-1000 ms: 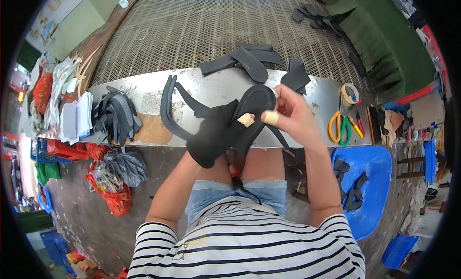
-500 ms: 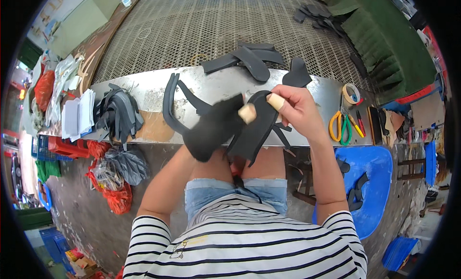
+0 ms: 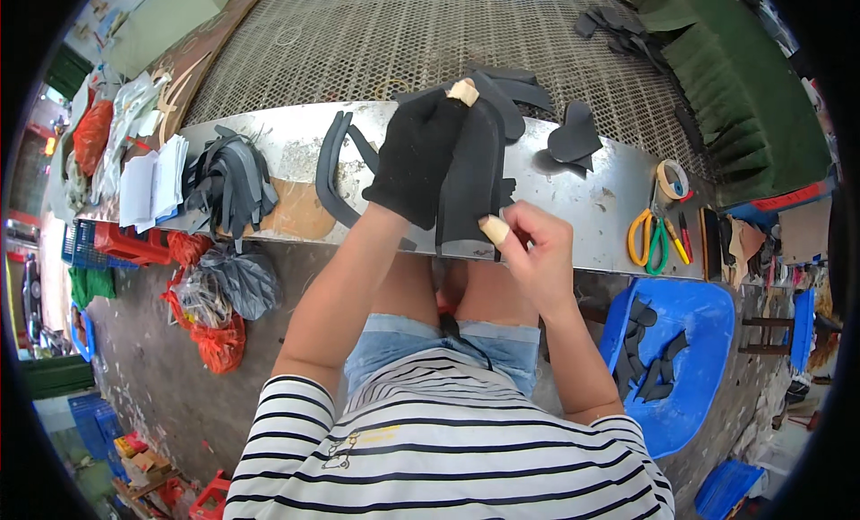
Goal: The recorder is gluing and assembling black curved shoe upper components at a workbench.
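Note:
My left hand [image 3: 414, 157], in a black glove with a taped thumb showing, grips a long black sole-shaped foam piece [image 3: 477, 162] by its far end. The piece points away from me above the metal bench edge. Bare except for tape on the thumb, my right hand [image 3: 539, 256] is closed at the piece's near right edge, thumb against it; the curled fingers are partly hidden. Left of the glove lie curved dark strips [image 3: 330, 175]. More black foam pieces [image 3: 520, 90] lie beyond my hands, and a rounded black piece [image 3: 575, 137] rests to the right.
A bundle of dark strips [image 3: 231, 184] and white paper sheets [image 3: 152, 187] sit on the left of the metal bench [image 3: 287, 130]. At right are scissors [image 3: 649, 238], a tape roll [image 3: 674, 178] and pens. A blue tub [image 3: 708, 359] with black pieces stands below; bags [image 3: 219, 341] hang left.
My gloved left hand has moved up and away, and the sole-shaped piece now points more straight ahead. My right hand has slid from its far end down to its near edge.

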`<state>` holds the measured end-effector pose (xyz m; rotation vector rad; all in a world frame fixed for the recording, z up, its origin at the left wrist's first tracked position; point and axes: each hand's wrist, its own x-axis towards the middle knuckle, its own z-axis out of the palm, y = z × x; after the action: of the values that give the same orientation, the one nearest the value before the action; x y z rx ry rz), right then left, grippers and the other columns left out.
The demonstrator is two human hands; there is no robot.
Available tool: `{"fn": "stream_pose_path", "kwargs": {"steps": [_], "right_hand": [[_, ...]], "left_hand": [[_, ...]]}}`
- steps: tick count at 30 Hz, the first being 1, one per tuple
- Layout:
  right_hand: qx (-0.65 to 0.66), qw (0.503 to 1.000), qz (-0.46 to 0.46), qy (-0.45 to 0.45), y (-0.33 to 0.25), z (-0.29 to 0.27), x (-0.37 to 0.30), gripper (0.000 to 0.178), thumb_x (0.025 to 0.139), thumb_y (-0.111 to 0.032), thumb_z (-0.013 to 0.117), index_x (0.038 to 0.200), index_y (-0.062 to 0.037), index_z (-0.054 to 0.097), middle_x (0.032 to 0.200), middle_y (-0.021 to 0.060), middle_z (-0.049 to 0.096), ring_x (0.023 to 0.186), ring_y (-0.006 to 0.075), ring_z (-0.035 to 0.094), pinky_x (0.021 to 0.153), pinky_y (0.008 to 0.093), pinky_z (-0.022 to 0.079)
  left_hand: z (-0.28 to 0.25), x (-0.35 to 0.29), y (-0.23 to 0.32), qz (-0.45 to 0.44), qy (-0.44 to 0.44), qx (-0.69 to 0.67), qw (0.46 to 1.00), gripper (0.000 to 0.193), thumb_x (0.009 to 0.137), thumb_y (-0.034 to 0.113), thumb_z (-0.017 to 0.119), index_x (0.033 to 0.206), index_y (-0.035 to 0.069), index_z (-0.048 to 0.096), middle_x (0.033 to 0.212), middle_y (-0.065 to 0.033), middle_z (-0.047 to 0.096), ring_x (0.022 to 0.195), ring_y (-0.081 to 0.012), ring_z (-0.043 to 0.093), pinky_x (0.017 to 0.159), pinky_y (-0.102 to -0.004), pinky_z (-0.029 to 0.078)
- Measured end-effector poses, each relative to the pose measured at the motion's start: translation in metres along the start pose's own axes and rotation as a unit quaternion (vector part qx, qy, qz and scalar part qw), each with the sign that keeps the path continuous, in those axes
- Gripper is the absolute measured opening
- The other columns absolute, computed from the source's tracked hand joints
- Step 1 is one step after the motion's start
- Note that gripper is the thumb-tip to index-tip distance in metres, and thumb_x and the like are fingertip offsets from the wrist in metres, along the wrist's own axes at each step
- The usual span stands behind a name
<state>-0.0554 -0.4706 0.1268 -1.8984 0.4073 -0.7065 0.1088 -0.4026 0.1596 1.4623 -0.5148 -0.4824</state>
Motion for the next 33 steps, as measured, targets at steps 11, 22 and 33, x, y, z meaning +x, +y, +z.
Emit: {"fn": "stream_pose_path", "kwargs": {"steps": [11, 22, 33], "right_hand": [[0.356, 0.924, 0.115, -0.082, 0.018, -0.012, -0.025, 0.023, 0.092, -0.014, 0.055, 0.075, 0.0009, 0.059, 0.066, 0.0047, 0.059, 0.055, 0.0085, 0.052, 0.049, 0.0205, 0.039], [0.139, 0.987, 0.081, -0.012, -0.012, -0.032, 0.042, 0.022, 0.089, -0.021, 0.06, 0.079, -0.0021, 0.061, 0.061, -0.0062, 0.049, 0.054, -0.0006, 0.039, 0.047, 0.0184, 0.028], [0.158, 0.966, 0.191, -0.068, -0.019, -0.018, 0.005, 0.03, 0.085, -0.021, 0.067, 0.063, -0.0051, 0.053, 0.058, -0.0087, 0.044, 0.053, -0.0002, 0.036, 0.046, 0.0192, 0.025]], "left_hand": [[-0.009, -0.002, -0.002, -0.186, -0.281, -0.489, 0.805, 0.063, 0.092, 0.056, 0.039, 0.126, 0.003, 0.047, 0.114, -0.0183, 0.058, 0.095, -0.0284, 0.06, 0.084, -0.0393, 0.049], [0.013, -0.042, -0.002, -0.054, -0.118, -0.059, 0.99, 0.023, 0.087, 0.022, 0.062, 0.093, 0.0, 0.06, 0.079, -0.0024, 0.06, 0.072, -0.0068, 0.054, 0.062, -0.0232, 0.045], [0.016, -0.038, -0.018, 0.016, -0.025, -0.121, 0.992, 0.021, 0.095, 0.02, 0.05, 0.095, 0.002, 0.06, 0.074, 0.0027, 0.056, 0.066, -0.0035, 0.048, 0.055, -0.0211, 0.04]]}}
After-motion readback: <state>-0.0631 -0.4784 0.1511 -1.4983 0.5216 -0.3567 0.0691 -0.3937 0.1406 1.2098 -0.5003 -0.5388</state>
